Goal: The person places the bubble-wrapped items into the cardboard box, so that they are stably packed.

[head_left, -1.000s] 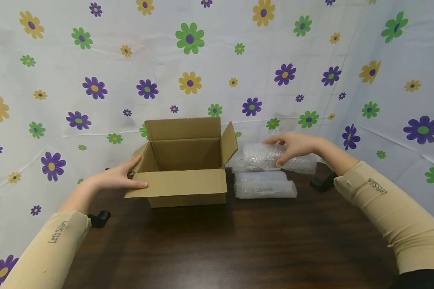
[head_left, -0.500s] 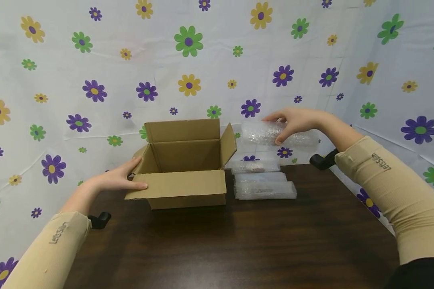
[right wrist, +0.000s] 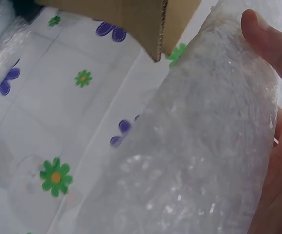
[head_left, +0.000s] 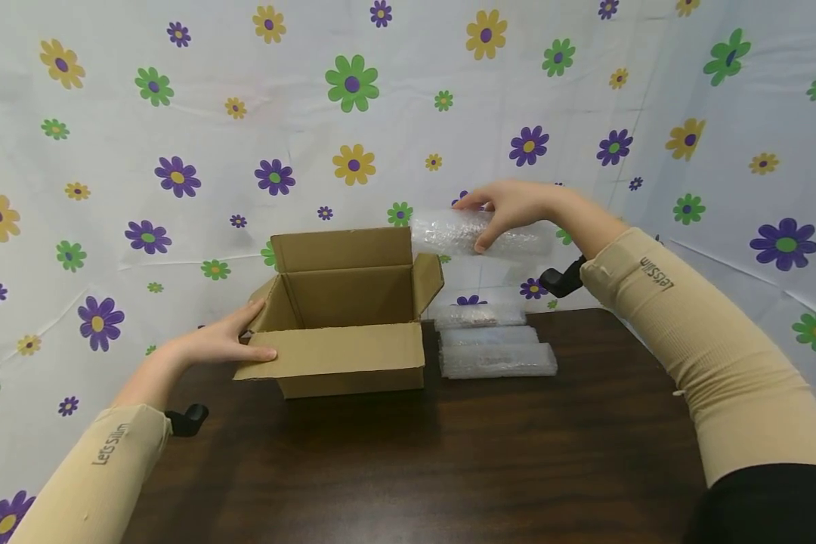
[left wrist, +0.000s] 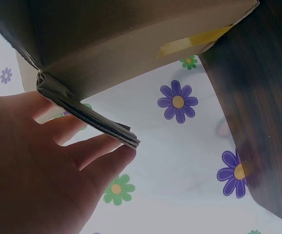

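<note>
An open cardboard box [head_left: 353,385] stands on the table with its flaps spread. My left hand [head_left: 221,338] holds its left side, thumb lying over the front flap [head_left: 340,350] and fingers along the left flap. In the left wrist view, the fingers [left wrist: 102,156] run along the outside of a flap [left wrist: 87,111]. My right hand [head_left: 517,205] grips a roll of clear bubble wrap [head_left: 442,230] in the air, just right of the box's right flap [head_left: 426,281]. The right wrist view has this roll [right wrist: 194,141] close up, with the thumb [right wrist: 265,36] over it.
Several more bubble-wrap rolls [head_left: 499,360] lie on the dark wooden table [head_left: 408,461], close to the box's right side. A white flower-print curtain [head_left: 204,121] hangs right behind the table.
My right hand has lifted the bubble-wrap roll off the others and carried it left, toward the box. The left hand has stayed on the box, which has not moved.
</note>
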Tool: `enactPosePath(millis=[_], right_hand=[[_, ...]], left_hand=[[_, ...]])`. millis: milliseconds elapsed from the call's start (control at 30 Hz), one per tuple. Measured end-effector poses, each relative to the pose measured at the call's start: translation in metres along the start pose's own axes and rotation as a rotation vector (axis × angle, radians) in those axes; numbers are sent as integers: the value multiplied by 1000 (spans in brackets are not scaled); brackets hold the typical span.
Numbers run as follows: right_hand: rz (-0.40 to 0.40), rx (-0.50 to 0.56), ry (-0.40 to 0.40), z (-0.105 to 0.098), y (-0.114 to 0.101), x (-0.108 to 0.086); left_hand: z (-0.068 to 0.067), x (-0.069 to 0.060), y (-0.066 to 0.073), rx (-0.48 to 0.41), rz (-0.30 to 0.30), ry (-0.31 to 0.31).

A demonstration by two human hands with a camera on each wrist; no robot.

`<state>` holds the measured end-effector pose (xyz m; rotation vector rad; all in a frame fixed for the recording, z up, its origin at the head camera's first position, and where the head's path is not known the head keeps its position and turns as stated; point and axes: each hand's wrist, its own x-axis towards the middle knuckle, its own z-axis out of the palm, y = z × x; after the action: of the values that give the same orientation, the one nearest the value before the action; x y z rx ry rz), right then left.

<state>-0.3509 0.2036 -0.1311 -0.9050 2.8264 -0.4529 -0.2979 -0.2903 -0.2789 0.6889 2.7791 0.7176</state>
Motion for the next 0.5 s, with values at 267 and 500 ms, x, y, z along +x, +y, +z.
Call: enactPosePath(millis=[267,500], right_hand=[[-37,11,32,5,-20,26],[-89,-16,17,13,-49,51]], left_hand=[[0,0,0,2,-9,2],[0,0,0,4,-5,3]])
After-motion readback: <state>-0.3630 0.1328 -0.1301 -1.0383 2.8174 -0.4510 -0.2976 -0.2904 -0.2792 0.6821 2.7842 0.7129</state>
